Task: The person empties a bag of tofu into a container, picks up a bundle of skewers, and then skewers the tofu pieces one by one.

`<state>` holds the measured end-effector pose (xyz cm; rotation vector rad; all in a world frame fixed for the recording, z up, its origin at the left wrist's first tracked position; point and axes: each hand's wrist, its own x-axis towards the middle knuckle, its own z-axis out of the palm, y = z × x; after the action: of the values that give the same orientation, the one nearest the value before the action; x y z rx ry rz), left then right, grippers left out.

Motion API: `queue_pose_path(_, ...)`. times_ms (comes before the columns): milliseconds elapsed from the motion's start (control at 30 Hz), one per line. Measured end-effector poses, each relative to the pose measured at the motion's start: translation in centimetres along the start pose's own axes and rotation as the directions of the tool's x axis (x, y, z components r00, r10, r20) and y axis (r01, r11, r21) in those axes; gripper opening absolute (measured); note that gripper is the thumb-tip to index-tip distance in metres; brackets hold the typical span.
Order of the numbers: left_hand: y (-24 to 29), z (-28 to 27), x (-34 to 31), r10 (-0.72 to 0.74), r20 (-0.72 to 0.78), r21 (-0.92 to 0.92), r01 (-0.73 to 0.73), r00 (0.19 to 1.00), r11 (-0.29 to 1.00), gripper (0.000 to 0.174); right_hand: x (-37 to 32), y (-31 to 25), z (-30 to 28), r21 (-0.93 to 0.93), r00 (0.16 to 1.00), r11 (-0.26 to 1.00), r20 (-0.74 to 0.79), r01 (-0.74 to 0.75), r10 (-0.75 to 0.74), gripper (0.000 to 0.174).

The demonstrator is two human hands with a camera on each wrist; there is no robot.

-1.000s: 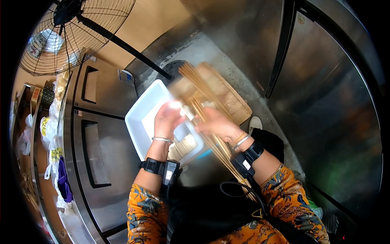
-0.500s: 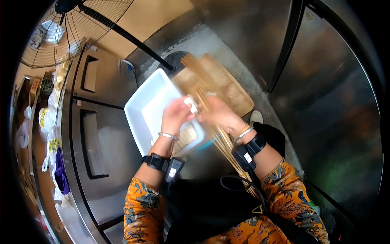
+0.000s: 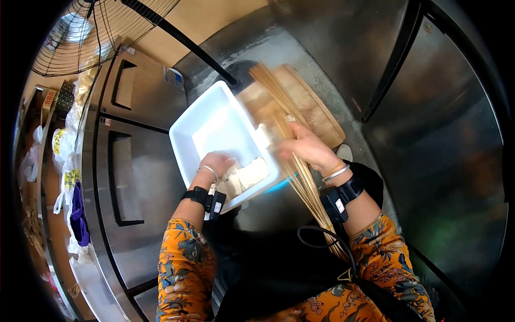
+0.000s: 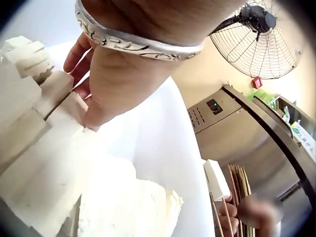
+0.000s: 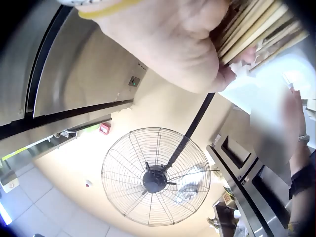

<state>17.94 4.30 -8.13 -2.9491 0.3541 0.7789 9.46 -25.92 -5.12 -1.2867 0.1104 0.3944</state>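
In the head view my left hand (image 3: 216,161) reaches down inside a white plastic tub (image 3: 179,142), at a pile of white tofu-like blocks (image 3: 253,173). The left wrist view has its thumb and fingers pinching the end of one block (image 4: 57,91). Over the tub's right side, my right hand (image 3: 310,152) grips a long bundle of thin bamboo skewers (image 3: 312,201), partly blurred. A white block (image 4: 216,180) sits on skewers by that hand in the left wrist view. Its fingers curl round the sticks (image 5: 254,29) in the right wrist view.
A wooden board (image 3: 322,115) lies beyond the right hand. Steel cabinets (image 3: 129,182) stand at the left, with bagged goods (image 3: 70,180) on a shelf farther left. A large steel door (image 3: 434,129) rises at the right. A standing fan (image 5: 155,177) is behind the tub.
My left hand, which held a white block up against the skewers half a second ago, has dropped into the tub among the blocks. The right hand keeps the skewers and has shifted slightly right.
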Motion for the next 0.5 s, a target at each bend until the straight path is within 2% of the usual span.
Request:
queue_pose_path(67,1.7,-1.2,-1.1,-0.018,-0.019,-0.027,0.018,1.000,0.999,0.031,-0.7,-0.8,0.3,0.001,1.000,1.000,-0.014,0.016,-0.016,0.046)
queue_pose_path(167,1.9,-1.2,-1.3,0.049,-0.098,0.003,-0.049,0.994,0.999,0.027,0.0,-0.2,0.2,-0.058,0.999,0.998,0.005,0.033,-0.033,0.043)
queue_pose_path(267,1.0,-0.6,-1.4,0.178,-0.209,-0.050,-0.192,0.962,0.980,0.025,0.6,0.4,-0.3,-0.033,0.996,0.998,0.073,0.049,-0.047,0.040)
queue_pose_path(367,1.1,-0.5,-1.9,0.131,-0.240,-0.120,-0.163,0.962,0.979,0.021,1.4,1.7,-0.6,0.062,0.989,0.993,0.106,0.099,-0.105,0.040)
queue_pose_path(500,0.2,0.2,-1.4,0.025,-0.239,-0.523,-0.151,0.971,0.839,0.021,1.3,1.7,-0.5,0.130,0.991,0.987,0.081,0.098,-0.110,0.038)
